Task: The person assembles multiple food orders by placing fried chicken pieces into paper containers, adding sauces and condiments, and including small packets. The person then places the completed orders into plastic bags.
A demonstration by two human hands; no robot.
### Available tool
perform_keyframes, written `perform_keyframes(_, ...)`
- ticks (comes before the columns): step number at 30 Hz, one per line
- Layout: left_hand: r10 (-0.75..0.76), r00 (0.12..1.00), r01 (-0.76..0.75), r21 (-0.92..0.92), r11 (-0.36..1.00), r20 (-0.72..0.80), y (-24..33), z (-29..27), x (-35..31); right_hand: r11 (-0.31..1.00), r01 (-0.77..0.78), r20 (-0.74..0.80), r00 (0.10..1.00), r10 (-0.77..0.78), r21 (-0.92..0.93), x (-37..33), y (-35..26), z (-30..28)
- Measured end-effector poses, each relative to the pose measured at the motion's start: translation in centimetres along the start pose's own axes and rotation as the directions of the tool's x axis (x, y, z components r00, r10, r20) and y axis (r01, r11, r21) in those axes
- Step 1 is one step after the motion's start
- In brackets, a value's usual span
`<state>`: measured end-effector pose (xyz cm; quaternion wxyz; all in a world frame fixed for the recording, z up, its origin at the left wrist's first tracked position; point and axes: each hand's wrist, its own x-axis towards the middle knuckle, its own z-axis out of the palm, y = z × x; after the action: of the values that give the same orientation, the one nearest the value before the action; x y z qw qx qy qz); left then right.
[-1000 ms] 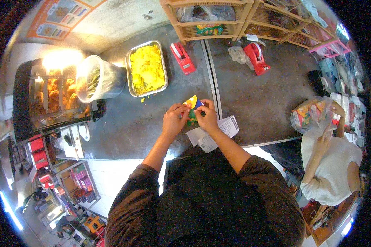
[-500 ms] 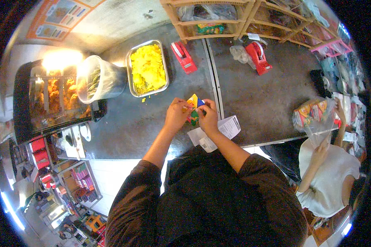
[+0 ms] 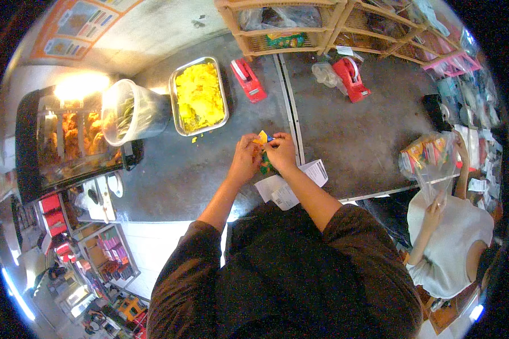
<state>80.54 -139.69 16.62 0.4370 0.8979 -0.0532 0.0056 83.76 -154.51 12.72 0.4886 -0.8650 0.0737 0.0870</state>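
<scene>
Over the dark counter, my left hand [image 3: 246, 157] and my right hand [image 3: 281, 152] meet with fingers pinched on a small yellow and blue folded piece [image 3: 263, 137], perhaps a packet or paper; its exact kind is hidden by my fingers. Just below it, between my palms, a green patterned thing [image 3: 265, 164] shows in part. White printed slips [image 3: 314, 172] lie by my right wrist, partly under the forearm. Beyond my left hand stands a metal tray [image 3: 227, 101] heaped with yellow food [image 3: 199, 93].
Two red tape dispensers [image 3: 247, 82] [image 3: 352, 83] lie farther back. At left are a clear plastic tub [image 3: 133, 113] and a lit glass case [image 3: 68, 133] of fried food. Wicker shelves [image 3: 283, 42] line the back. At right, another person [image 3: 449, 243] holds a bag of packets [image 3: 430, 155].
My right hand has come slightly closer to the left, and the fingers cover more of the yellow and blue piece. The view has shifted a little.
</scene>
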Motion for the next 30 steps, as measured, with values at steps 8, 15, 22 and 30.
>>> perform_keyframes(8, 0.043, 0.997, -0.045, -0.030, 0.999, -0.059, -0.6, 0.8, -0.5, 0.992, 0.122, 0.074, 0.990, -0.118, -0.045, 0.2, 1.0, -0.8)
perform_keyframes(15, -0.088, 0.884, 0.115, 0.031, 0.993, -0.460, -0.9, -0.1, -1.2, 0.796, 0.484, 0.197, 0.875, -0.442, -0.363, -3.2, -3.5, -3.2)
perform_keyframes(22, -0.080, 0.915, 0.118, 0.073, 0.990, -0.396, -1.5, -3.2, -5.4, 0.731, 0.343, 0.117, 0.932, -0.343, -0.590, 0.6, -2.5, -7.9)
perform_keyframes(30, 0.161, 0.975, -0.195, 0.243, 0.950, 0.152, 2.3, -1.1, -5.8, 0.748, 0.316, -0.050, 0.906, -0.421, -0.584, -0.9, 5.5, -20.9)
